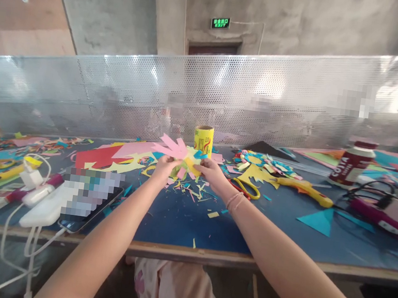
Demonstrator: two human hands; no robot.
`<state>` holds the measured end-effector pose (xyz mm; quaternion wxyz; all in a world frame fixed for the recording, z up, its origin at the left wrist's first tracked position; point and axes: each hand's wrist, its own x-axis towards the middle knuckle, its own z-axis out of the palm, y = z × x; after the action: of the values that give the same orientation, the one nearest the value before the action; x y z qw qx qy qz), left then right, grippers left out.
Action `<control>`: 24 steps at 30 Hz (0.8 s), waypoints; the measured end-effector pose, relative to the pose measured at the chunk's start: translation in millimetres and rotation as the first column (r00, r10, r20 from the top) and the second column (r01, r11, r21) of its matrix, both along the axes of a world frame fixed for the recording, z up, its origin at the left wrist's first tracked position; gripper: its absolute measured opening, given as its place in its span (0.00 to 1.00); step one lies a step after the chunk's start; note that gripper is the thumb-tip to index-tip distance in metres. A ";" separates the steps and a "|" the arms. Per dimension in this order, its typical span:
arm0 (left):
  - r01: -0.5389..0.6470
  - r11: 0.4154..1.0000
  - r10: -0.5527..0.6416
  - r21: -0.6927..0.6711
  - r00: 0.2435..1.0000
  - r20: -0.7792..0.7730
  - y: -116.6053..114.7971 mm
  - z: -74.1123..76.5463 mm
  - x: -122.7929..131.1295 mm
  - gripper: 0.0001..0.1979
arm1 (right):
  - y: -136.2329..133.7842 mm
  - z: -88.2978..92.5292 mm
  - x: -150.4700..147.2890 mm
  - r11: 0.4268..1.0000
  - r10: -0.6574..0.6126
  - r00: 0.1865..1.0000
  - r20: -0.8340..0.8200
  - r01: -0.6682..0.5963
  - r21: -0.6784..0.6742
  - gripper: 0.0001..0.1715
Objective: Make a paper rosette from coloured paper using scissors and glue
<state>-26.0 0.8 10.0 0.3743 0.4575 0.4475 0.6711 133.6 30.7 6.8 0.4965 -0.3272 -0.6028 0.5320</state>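
Note:
A paper cutout of pink, yellow and blue pieces (193,161) is held up over the table between both my hands. My left hand (166,166) pinches its left side, beneath a fan of pink paper strips (170,146). At the right, my right hand (212,171) has its fingers closed on the yellow edge. Just behind the cutout stands a yellow tape roll (203,140) with printed lettering. Small paper scraps (193,190) lie scattered below my hands. Yellow-handled scissors (250,190) rest close to my right wrist.
A phone (92,203) and a white power bank (42,206) with cables lie at the left. On the right are a yellow glue gun (307,190), a blue paper triangle (317,221), a Costa bottle (353,164) and a purple power strip (388,218). A perforated metal screen (282,96) borders the back.

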 end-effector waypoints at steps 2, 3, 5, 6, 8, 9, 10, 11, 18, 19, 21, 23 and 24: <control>-0.020 0.999 0.019 0.032 1.000 0.016 1.8 1.2 -2.6 0.13 | 2.8 -0.2 2.1 0.999 -0.033 0.999 -0.014 0.033 0.020 0.19; -0.033 0.998 0.032 0.046 0.999 0.024 2.6 1.8 -4.6 0.13 | 4.9 -0.6 3.1 0.998 -0.048 0.999 -0.018 0.049 0.025 0.19; -0.080 0.996 0.079 0.049 0.997 0.026 3.9 2.7 -9.7 0.13 | 9.7 -1.9 5.2 0.997 -0.076 0.997 -0.010 0.077 0.032 0.18; -0.114 0.993 0.113 0.039 0.993 0.017 4.2 3.1 -12.6 0.13 | 12.1 -2.6 6.2 0.995 -0.089 0.996 -0.003 0.089 0.039 0.17; -0.192 0.981 0.192 0.009 0.981 -0.035 3.6 4.2 -18.1 0.13 | 16.6 -4.3 8.2 0.991 -0.115 0.993 0.015 0.114 0.063 0.17; -0.234 0.972 0.233 0.001 0.970 -0.074 2.6 5.1 -20.3 0.13 | 18.6 -5.1 9.1 0.989 -0.129 0.991 0.022 0.127 0.080 0.16; -0.271 0.962 0.270 0.003 0.956 -0.111 1.2 6.3 -21.8 0.13 | 20.2 -5.8 9.9 0.985 -0.144 0.989 0.028 0.141 0.098 0.16; -0.300 0.954 0.300 0.021 0.944 -0.141 -0.6 7.8 -22.5 0.12 | 21.6 -6.3 10.6 0.981 -0.158 0.987 0.036 0.153 0.116 0.16; -0.283 0.937 0.342 0.207 0.868 -0.360 -9.4 13.4 -15.5 0.08 | 19.5 -3.1 13.0 0.913 -0.295 0.927 0.233 0.202 0.353 0.09; -0.249 0.943 0.318 0.222 0.869 -0.378 -8.9 12.1 -13.9 0.08 | 17.2 -2.2 12.9 0.886 -0.327 0.910 0.253 0.203 0.417 0.08; -0.174 0.954 0.260 0.246 0.886 -0.384 -7.5 8.8 -10.4 0.09 | 11.4 -0.4 12.1 0.822 -0.375 0.891 0.257 0.192 0.536 0.06; -0.098 0.964 0.185 0.248 0.915 -0.359 -6.7 5.9 -6.5 0.10 | 4.8 1.1 10.4 0.752 -0.402 0.887 0.229 0.177 0.635 0.05; -0.063 0.967 0.146 0.246 0.930 -0.338 -6.8 5.1 -4.4 0.10 | 1.5 1.7 9.2 0.715 -0.412 0.886 0.216 0.167 0.679 0.05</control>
<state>-30.4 -6.0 15.1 0.1957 0.5863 0.4503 0.6443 142.8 32.2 8.5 0.5402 -0.3182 -0.7665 0.1394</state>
